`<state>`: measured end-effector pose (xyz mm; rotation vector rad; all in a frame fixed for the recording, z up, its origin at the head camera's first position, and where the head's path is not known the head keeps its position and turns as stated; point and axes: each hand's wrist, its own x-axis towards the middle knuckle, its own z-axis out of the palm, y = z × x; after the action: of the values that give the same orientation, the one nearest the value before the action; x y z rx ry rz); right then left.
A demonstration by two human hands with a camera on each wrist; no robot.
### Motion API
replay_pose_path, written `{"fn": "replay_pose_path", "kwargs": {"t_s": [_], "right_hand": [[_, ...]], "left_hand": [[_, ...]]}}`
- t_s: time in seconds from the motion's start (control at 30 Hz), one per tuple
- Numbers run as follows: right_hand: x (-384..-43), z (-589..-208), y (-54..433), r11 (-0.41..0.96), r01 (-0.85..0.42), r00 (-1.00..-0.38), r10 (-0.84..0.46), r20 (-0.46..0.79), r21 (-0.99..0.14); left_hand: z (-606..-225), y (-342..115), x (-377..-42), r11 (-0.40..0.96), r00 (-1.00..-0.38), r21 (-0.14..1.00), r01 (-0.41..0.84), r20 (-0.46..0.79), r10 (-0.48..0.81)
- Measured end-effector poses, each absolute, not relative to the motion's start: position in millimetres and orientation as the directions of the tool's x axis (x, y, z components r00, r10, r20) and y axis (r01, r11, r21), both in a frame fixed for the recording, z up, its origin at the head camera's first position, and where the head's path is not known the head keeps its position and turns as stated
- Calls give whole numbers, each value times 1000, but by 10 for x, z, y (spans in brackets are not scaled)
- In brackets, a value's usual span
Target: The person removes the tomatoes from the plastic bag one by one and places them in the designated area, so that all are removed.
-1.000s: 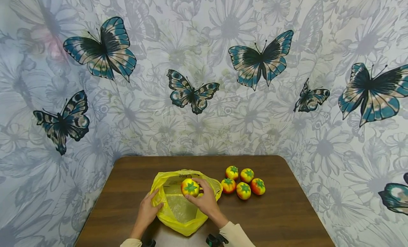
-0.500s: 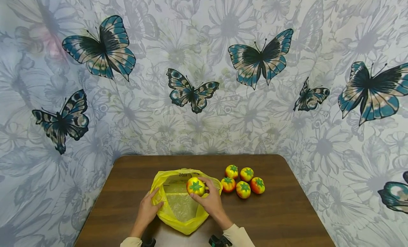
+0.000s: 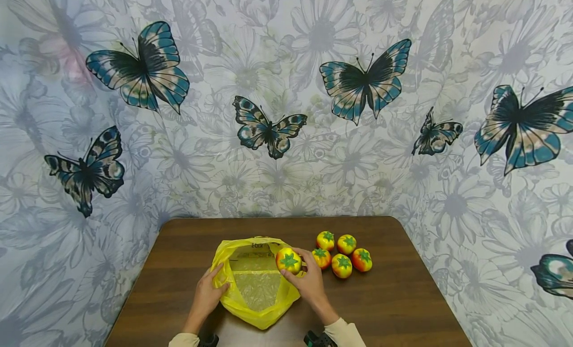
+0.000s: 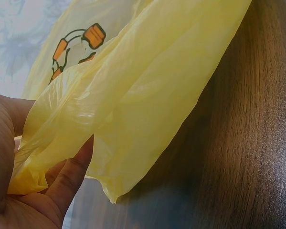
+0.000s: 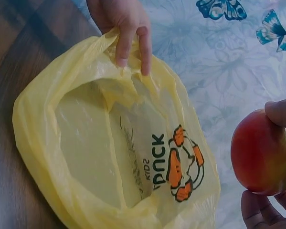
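Note:
A yellow plastic bag (image 3: 257, 321) stands with its mouth open on the table, dark print showing on its inner wall. At its left side my left hand (image 3: 208, 293) holds the rim, and the left wrist view shows thumb and fingers around the bunched film (image 4: 61, 124). My right hand (image 3: 311, 282) grips a tomato (image 3: 288, 261), red and yellow with a green star-shaped top, over the bag's right rim. From the right wrist camera the red underside of this tomato (image 5: 257, 152) appears between thumb and fingers, apart from the bag.
Several similar tomatoes (image 3: 342, 266) sit in a cluster right of the bag on the brown wooden table (image 3: 394, 307). Behind the table's far edge rises a wall covering (image 3: 349, 178) with flowers and butterflies.
My right hand has moved right with the tomato, from over the bag's mouth to its right rim. My left hand stays at the bag's left side.

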<state>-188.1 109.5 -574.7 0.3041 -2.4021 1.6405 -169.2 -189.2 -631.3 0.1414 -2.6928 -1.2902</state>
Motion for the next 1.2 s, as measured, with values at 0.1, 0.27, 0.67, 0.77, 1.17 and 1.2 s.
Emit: {"fn": "replay_pose_path", "kwargs": {"t_s": [0.1,0.27,0.67,0.77,1.17,1.2], "right_hand": [[-1877,-5774,1150,364,-290,-954,-31,300,-885],[-1864,-5802,1241,373,-256,-960,9,279,-892],[-1851,-5939,1454,427,-196,-963,85,255,-883],[-1851,-5971,1508,423,-179,-965,98,242,-888],[-1840,-6125,1691,440,-127,-970,134,205,-889],[-1837,-6139,1703,437,-123,-970,136,201,-891]], "left_hand": [[-6314,-1897,-1693,628,-984,777,-27,89,-153],[-6314,-1904,-1697,635,-985,772,-36,79,-153],[-6341,-1908,-1699,632,-981,775,-19,108,-162],[-6341,-1911,-1699,629,-982,777,-22,102,-160],[-6339,-1931,-1704,624,-985,781,-40,72,-154],[-6341,-1932,-1705,624,-985,781,-39,74,-154]]}}
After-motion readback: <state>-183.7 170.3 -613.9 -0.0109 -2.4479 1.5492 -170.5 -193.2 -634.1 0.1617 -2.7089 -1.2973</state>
